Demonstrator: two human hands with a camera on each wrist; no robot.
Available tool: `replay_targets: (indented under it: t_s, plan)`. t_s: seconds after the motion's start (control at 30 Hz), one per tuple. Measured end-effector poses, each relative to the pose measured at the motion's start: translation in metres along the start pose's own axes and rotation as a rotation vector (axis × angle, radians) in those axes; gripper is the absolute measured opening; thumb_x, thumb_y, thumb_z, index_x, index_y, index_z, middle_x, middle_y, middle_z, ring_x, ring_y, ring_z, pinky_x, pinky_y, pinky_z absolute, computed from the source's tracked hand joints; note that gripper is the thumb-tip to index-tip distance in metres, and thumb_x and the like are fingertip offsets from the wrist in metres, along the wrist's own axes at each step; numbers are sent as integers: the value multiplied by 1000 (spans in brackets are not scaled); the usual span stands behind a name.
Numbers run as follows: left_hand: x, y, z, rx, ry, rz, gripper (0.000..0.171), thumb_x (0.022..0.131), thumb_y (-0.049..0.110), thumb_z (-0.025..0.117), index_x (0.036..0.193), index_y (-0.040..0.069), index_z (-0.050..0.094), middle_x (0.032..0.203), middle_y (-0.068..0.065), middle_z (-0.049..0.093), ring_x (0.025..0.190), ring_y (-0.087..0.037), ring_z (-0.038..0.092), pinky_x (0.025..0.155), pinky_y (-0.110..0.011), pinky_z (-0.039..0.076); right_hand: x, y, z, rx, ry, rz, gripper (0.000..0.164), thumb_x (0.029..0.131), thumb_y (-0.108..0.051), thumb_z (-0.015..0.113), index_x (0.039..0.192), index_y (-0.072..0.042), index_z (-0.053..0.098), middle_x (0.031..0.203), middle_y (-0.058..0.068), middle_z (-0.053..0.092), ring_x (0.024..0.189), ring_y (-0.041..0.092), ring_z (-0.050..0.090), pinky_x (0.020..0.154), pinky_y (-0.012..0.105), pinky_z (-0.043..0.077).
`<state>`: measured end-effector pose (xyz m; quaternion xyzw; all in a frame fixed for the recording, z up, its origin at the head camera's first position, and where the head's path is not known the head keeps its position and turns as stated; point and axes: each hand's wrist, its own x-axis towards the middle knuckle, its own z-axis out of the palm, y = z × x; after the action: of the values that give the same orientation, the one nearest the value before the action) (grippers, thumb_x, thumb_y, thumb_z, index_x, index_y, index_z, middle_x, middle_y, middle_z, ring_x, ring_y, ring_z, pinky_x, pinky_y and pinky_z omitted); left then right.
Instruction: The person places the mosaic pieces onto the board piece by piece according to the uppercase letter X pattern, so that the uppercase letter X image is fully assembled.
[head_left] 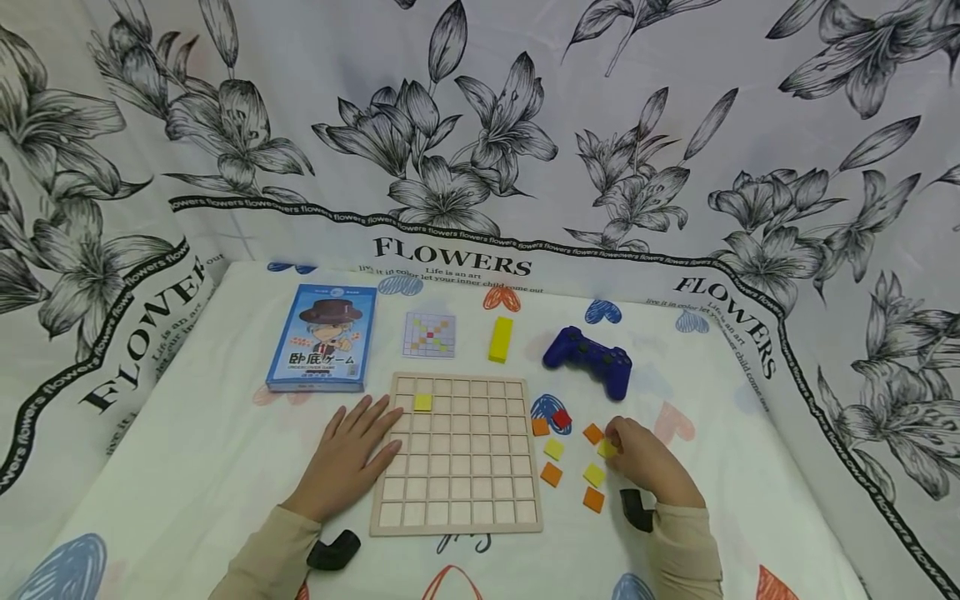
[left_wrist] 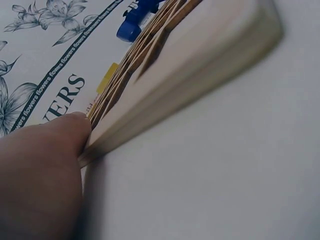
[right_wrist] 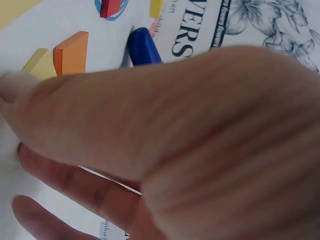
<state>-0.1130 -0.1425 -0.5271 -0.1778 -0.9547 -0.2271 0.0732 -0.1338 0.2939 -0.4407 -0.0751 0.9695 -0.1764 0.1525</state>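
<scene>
A wooden grid board (head_left: 459, 530) lies flat in the middle of the head view, with one yellow square tile (head_left: 423, 402) in a cell near its upper left. My left hand (head_left: 348, 454) rests along the board's left edge, fingers spread and straight. In the left wrist view the thumb (left_wrist: 45, 165) touches the board's rim (left_wrist: 190, 85). To the right of the board, my right hand (head_left: 645, 454) has curled fingers at a yellow tile (head_left: 606, 448) and pinches it. An orange tile (head_left: 593, 433) lies beside that one. The right wrist view hides the fingertips partly behind the thumb (right_wrist: 90, 115).
Several loose tiles lie right of the board, among them a red tile (head_left: 562, 418) and an orange tile (head_left: 551, 474). Behind stand a blue game box (head_left: 322, 337), a patterned card (head_left: 429, 335), a yellow block (head_left: 500, 339) and a blue game controller (head_left: 588, 360). A floral cloth surrounds the table.
</scene>
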Motion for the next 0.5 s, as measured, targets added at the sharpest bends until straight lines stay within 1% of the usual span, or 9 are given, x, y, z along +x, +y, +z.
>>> replay_targets:
  t_s: [0.1, 0.17, 0.27, 0.37, 0.5]
  plan:
    - [0, 1, -1, 0, -5, -4, 55, 97, 51, 45, 146, 26, 42, 154, -3, 34, 145, -29, 21, 116, -54, 10, -1, 0, -1, -17, 14, -20, 24, 79, 0, 70, 99, 0, 58, 83, 5, 52, 74, 18, 46, 67, 34, 43]
    - [0, 1, -1, 3, -7, -7, 54, 97, 51, 45, 146, 27, 42, 154, -2, 34, 145, -29, 21, 117, -54, 10, -1, -1, -2, -22, 18, -33, 22, 79, 0, 70, 97, 0, 58, 83, 5, 53, 74, 19, 47, 68, 35, 45]
    - [-1, 2, -2, -3, -7, -11, 54, 97, 50, 46, 145, 26, 42, 154, -3, 34, 145, -29, 22, 117, -54, 9, 1, -6, -4, -23, 23, -46, 19, 80, 1, 68, 96, -1, 59, 86, 6, 57, 78, 20, 53, 73, 38, 50]
    - [0, 3, -2, -8, -4, -8, 54, 97, 50, 47, 145, 25, 43, 154, -3, 35, 145, -30, 22, 116, -54, 10, 6, -15, -6, -35, 52, -104, 14, 83, 1, 66, 95, -3, 60, 89, 5, 59, 80, 20, 55, 77, 39, 53]
    - [0, 4, -3, -6, -5, -13, 54, 97, 50, 46, 145, 25, 44, 154, -4, 35, 145, -30, 23, 116, -54, 10, 20, -34, -8, -53, 67, -180, 12, 86, -2, 67, 96, -7, 61, 92, 2, 59, 83, 17, 56, 77, 34, 54]
